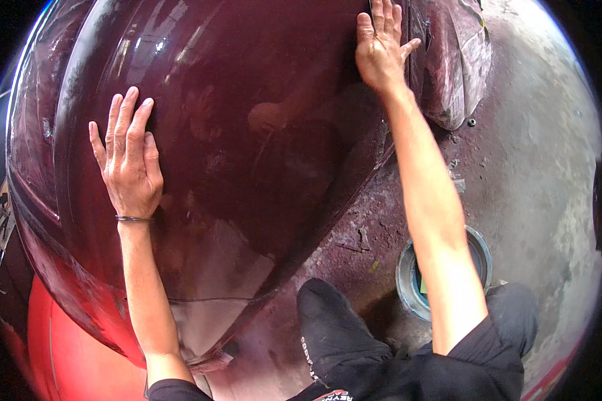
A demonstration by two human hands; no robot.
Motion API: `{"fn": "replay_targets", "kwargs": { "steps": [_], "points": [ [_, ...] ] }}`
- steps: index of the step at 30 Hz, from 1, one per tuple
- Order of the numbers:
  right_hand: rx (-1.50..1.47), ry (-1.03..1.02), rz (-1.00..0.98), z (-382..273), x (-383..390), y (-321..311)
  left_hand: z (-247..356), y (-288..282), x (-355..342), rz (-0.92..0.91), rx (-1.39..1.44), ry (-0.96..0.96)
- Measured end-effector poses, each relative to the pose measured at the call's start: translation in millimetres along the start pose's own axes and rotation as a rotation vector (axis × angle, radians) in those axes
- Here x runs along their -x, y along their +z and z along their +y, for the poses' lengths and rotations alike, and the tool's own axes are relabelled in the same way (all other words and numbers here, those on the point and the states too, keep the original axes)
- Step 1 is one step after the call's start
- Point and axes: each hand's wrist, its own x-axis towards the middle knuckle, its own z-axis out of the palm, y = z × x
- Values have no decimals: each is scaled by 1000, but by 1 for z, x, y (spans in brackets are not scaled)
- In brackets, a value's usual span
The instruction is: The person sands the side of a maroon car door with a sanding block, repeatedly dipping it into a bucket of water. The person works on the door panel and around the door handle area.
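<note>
A glossy dark maroon car body panel [254, 174] curves across most of the view. Fingers outstretched and slightly spread, my left hand [130, 160] rests on its left part; a thin dark band circles that wrist. Farther off, my right hand [382, 50] lies with its fingers extended and thumb-side parted along the panel's right edge. Neither hand holds anything. Close by my right hand is a wheel-like bulge wrapped in reddish, dusty plastic sheeting [455, 73].
A round bucket [405, 294] stands on the floor below my right forearm. The grey concrete floor [535, 167] has maroon overspray and scraps near the car. A bright red panel [73, 341] lies at the lower left. My bent legs [334, 321] are close to the car.
</note>
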Motion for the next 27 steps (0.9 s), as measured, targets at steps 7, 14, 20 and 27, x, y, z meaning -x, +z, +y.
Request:
{"fn": "replay_targets", "kwargs": {
  "steps": [7,14,20,27],
  "points": [
    [-177,-497,-171,-38,175,33,1,2,0,-8,16,19],
    [12,-76,23,19,-32,-3,6,6,-4,29,34,27],
    [-271,-415,-100,-41,144,41,1,2,1,-5,15,38],
    [26,-209,25,15,-27,1,5,6,-3,17,19,46]
  ]
}}
